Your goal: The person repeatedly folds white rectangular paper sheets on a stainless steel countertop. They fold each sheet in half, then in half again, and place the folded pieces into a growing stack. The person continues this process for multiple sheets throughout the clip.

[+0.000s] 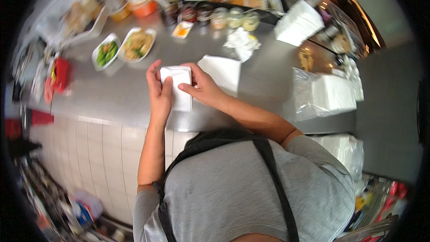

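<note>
Between my two hands, above the front of a stainless steel counter [111,97], is a folded white paper napkin [179,90]. My left hand [160,89] grips its left side, thumb on top. My right hand [201,85] holds the right side, with its thumb across the face and its fingers behind the upper corner. A flat white paper sheet [223,72] lies on the counter just right of the napkin, partly behind my right hand. Farther back are a white dish of green vegetables [106,53] and a white dish of pale food [137,45].
A crumpled white paper [242,42], a small sauce dish [182,29] and several jars [219,18] stand at the back. A napkin stack [299,23] is back right, with plastic-wrapped napkins [329,94] below it. A red container [60,75] sits at left.
</note>
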`<action>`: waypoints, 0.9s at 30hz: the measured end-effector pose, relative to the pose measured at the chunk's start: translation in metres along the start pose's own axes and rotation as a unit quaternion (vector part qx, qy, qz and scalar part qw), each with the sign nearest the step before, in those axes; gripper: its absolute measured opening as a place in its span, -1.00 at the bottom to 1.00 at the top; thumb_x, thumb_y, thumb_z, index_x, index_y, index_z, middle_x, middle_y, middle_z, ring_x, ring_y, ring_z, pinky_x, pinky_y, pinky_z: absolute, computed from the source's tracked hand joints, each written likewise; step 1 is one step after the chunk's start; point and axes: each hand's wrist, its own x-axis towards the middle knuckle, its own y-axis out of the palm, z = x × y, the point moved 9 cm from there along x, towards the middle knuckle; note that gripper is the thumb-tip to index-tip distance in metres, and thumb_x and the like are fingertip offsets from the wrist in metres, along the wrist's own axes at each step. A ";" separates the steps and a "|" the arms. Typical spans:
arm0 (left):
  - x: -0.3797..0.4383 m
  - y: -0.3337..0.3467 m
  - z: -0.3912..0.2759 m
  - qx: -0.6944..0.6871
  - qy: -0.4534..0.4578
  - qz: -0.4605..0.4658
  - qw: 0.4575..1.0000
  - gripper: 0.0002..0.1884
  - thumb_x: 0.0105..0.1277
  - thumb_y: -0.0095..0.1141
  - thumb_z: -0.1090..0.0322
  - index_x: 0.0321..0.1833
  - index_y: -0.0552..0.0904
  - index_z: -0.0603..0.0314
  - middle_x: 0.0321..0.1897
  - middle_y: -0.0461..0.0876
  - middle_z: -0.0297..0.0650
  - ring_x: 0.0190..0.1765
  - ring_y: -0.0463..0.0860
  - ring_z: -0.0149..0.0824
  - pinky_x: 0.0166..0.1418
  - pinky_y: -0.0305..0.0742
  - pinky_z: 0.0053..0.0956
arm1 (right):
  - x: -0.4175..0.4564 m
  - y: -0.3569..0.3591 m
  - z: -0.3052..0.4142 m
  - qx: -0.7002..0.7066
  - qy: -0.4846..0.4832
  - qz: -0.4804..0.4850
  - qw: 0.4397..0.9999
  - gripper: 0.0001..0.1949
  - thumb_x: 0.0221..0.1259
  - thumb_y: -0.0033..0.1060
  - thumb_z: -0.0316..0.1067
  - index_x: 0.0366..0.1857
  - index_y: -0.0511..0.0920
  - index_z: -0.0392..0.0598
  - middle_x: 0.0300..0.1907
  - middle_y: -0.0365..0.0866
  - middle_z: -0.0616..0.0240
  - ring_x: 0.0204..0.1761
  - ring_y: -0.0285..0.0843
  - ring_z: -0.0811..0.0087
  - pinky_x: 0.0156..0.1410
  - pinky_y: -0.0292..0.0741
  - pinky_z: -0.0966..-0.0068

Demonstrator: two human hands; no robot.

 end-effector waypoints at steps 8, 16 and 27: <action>0.044 0.162 0.001 -0.073 -0.182 0.259 0.946 -0.26 0.27 0.35 0.58 0.49 0.28 0.23 0.13 0.67 -0.10 0.16 0.64 -0.36 0.16 0.59 -0.47 | -0.052 -0.186 0.074 0.092 -0.044 -0.306 0.947 -0.58 0.39 0.33 -0.46 0.23 0.38 -0.16 0.01 0.65 0.32 0.05 0.60 0.58 0.17 0.55 0.53; 0.068 0.315 -0.020 -0.080 -0.127 0.350 0.925 -0.16 0.21 0.48 0.37 0.52 0.30 0.23 0.32 0.54 -0.06 0.36 0.50 -0.24 0.38 0.44 -0.33 | -0.116 -0.314 0.121 0.090 -0.079 -0.412 0.903 -0.62 0.37 0.33 -0.46 0.21 0.47 -0.16 0.04 0.69 0.31 0.04 0.64 0.56 0.19 0.53 0.55; 0.150 0.463 -0.056 0.027 -0.005 0.443 0.896 -0.55 0.27 0.37 0.54 0.22 0.56 0.23 -0.20 0.74 -0.28 -0.11 0.69 -0.45 0.04 0.54 -0.56 | -0.092 -0.431 0.137 -0.095 0.045 -0.202 0.974 -0.50 0.26 0.35 -0.58 0.24 0.34 -0.09 -0.10 0.71 0.22 -0.09 0.63 0.56 -0.05 0.51 0.59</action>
